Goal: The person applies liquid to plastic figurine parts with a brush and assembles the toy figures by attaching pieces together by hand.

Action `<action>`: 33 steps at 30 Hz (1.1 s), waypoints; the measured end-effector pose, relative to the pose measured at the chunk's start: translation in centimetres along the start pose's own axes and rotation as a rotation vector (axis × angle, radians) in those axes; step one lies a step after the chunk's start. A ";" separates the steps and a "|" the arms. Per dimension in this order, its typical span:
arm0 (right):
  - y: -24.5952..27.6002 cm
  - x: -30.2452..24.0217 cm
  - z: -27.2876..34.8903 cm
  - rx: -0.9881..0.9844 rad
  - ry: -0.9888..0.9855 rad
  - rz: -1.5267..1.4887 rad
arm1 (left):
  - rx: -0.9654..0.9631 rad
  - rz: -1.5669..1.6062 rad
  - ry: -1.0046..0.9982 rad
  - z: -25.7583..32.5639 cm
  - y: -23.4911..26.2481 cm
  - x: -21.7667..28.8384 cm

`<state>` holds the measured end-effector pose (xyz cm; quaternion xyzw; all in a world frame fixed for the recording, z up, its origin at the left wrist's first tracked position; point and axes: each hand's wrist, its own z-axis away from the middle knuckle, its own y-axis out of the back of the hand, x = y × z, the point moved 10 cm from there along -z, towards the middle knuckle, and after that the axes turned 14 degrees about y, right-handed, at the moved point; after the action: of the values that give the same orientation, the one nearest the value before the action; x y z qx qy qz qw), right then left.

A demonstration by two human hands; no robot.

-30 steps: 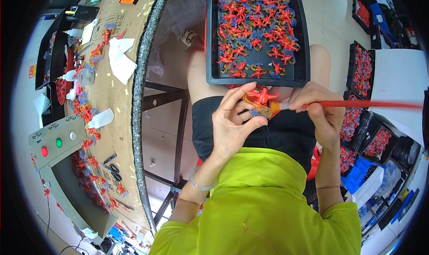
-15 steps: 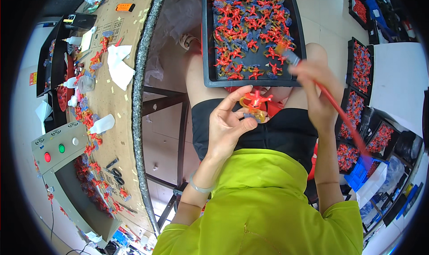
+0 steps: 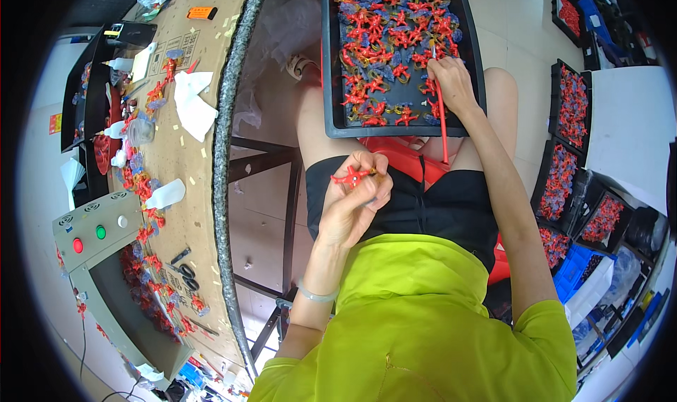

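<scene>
My left hand [image 3: 350, 208] is closed around a small red toy figure [image 3: 350, 178], held upright between thumb and fingers above my lap. A bit of its yellow part shows by the fingertips; the rest is hidden in the hand. My right hand [image 3: 455, 84] grips a paintbrush [image 3: 443, 123] with a long red handle, which slants down toward my lap. That hand is over the right side of a black tray [image 3: 395, 130], its fingers among the figures there; the bristles are mostly hidden. Many red, blue and yellow figures [image 3: 377, 42] fill the tray, which rests on my thighs.
On the left, a cardboard-topped table [image 3: 204, 226] bears a white cloth [image 3: 192, 106], a white squeeze bottle [image 3: 166, 195], scissors [image 3: 187, 277], an orange lighter [image 3: 202, 13] and a grey conveyor machine [image 3: 106, 222] with buttons. More black trays of figures [image 3: 568, 104] stand at the right.
My right hand has moved up and left with the paintbrush, from beside the tray onto its figures. My left hand has drawn left and lower, turning the toy figure over.
</scene>
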<state>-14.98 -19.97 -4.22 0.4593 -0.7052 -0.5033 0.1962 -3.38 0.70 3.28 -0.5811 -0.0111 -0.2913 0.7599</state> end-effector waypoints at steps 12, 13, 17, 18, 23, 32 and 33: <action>5.7 -9.6 3.8 0.559 -0.986 -1.705 | 0.514 -0.617 -0.461 -0.2 0.3 3.1; 5.9 -11.5 4.0 0.551 -1.044 -1.761 | 0.474 -0.717 -0.516 -0.5 -0.4 3.1; 5.9 -14.4 5.1 0.524 -1.017 -1.824 | 0.359 -1.001 -0.634 -1.0 -2.5 2.8; 6.0 -14.5 5.3 0.525 -1.016 -1.826 | 0.403 -0.893 -0.489 -1.3 -1.5 2.3; 9.9 -13.4 4.1 0.443 -0.762 -1.485 | 0.247 -0.343 -0.218 -1.5 -0.1 1.0; 18.0 -14.0 0.1 0.399 -0.202 -1.041 | 0.193 -0.342 -0.120 -0.8 -1.3 0.1; 17.7 -14.5 -0.5 0.350 -0.146 -0.965 | 0.196 -0.373 -0.131 -0.7 -1.4 0.2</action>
<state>-15.32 -6.65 14.47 0.7217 -0.4986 -0.4420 -0.1877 -4.12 -0.22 4.37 -0.5099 -0.1961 -0.3861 0.7433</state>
